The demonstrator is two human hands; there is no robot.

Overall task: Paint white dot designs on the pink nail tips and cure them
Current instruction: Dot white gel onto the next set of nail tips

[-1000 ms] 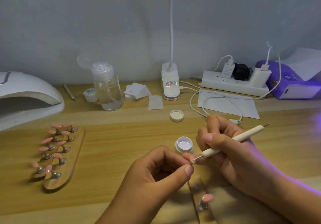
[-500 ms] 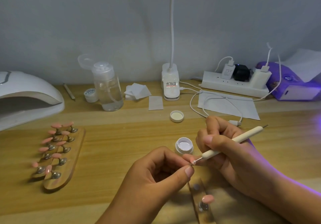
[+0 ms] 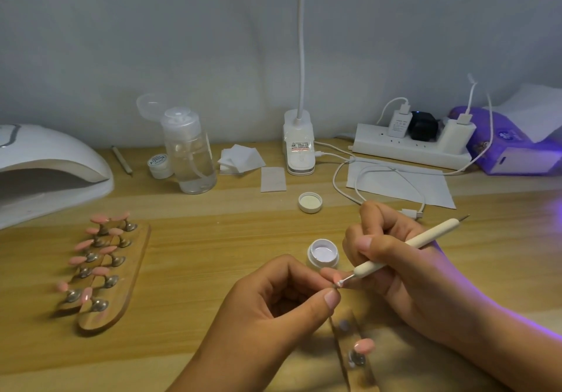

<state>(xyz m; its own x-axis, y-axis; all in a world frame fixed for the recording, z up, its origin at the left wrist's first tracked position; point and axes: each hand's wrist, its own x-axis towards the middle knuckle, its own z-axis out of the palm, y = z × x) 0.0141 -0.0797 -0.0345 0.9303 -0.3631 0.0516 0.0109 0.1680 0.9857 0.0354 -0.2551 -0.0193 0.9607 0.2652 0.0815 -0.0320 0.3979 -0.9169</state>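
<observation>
At centre bottom of the frame, the left hand (image 3: pixel 273 306) pinches a small pink nail tip (image 3: pixel 335 278) between thumb and forefinger. The tip is mostly hidden by the fingers. The right hand (image 3: pixel 395 270) grips a dotting tool (image 3: pixel 407 247) like a pen, fingers curled round its shaft. The tool's long axis runs from lower left to upper right: its metal ball end meets the nail tip, and its other metal point aims at the upper right.

An open white jar (image 3: pixel 323 253), round and shallow, stands just beside both hands on their far side, and its lid (image 3: pixel 310 202) lies apart, further up. Bare wood of the table (image 3: pixel 213 239) lies open between the hands and two wooden holder boards (image 3: pixel 121 285) at lower left. More lies open to the right of the right hand, up to the frame edge.

The boards are long and round-ended, running from upper right to lower left. They carry glossy pink tips on metal studs. A third strip (image 3: pixel 342 341) runs off the bottom edge under the hands, with one pink tip (image 3: pixel 364 346) on it.

Along the back wall stand a smooth white curing lamp (image 3: pixel 45 166) at the left edge, a clear plastic pump bottle (image 3: pixel 190 154), a desk-lamp base (image 3: pixel 299 148) and a white power strip (image 3: pixel 410 148). A flat paper sheet (image 3: pixel 401 182) lies in front of the strip.
</observation>
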